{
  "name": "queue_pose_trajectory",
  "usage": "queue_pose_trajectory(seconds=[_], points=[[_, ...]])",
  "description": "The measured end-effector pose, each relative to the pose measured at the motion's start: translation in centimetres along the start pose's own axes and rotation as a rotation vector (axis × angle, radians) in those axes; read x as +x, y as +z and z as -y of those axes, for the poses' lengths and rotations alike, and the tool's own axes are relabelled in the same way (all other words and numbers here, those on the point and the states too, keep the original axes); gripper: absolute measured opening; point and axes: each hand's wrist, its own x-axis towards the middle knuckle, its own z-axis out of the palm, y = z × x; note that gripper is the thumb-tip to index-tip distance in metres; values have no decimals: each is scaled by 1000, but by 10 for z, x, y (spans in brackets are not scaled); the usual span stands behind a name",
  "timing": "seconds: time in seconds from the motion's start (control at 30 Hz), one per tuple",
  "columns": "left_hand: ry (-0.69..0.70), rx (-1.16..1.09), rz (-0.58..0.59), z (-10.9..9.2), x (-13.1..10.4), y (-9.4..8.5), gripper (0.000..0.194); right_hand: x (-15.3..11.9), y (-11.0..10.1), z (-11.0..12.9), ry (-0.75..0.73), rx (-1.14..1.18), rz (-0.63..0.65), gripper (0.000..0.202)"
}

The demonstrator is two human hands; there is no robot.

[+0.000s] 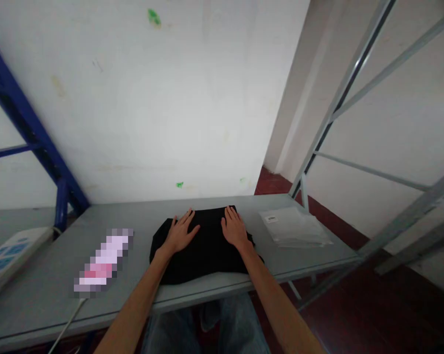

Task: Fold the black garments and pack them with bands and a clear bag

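A black cloth (207,246), partly folded, lies on the grey shelf top (133,290) in front of me. My left hand (180,235) rests flat on its upper left part with the fingers spread. On the upper right part lies my right hand (234,227), palm down, its fingers stretched forward and the thumb a little apart. Neither hand grips anything. The cloth's lower edge comes close to the front edge of the shelf, and small rumpled bits stick out past my right wrist.
Right of the cloth lies a stack of clear plastic bags (295,227) with a white label. A blurred-out phone-like object (103,263) with a white cable (69,322) is at left, beyond it a white box (15,255). Metal posts (65,196) rise at both sides.
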Motion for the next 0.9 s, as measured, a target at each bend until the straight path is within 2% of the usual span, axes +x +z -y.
queue_pose_trajectory(seconds=[0.2,0.33,0.43,0.5,0.6,0.67,0.8,0.9], points=[[-23,-51,-23,2,-1,2,69,-3,4,1,-7,10,-50,56],[-81,-156,-128,7,8,3,66,0,2,-2,-41,55,-183,54],[-136,-180,-225,8,24,-7,57,10,-7,-12,-57,86,-265,53],[-150,-94,-242,7,37,-18,47,20,-16,-21,-65,74,-251,53],[-111,19,-166,3,52,-35,24,35,-30,-32,-52,16,-118,48],[-90,24,-154,0,55,-44,16,41,-40,-37,-49,-5,-53,39],[-21,-107,-225,-11,39,-60,18,33,-63,-43,-111,78,-110,22],[87,-252,-169,-19,8,-72,21,9,-78,-54,-203,160,-99,20]])
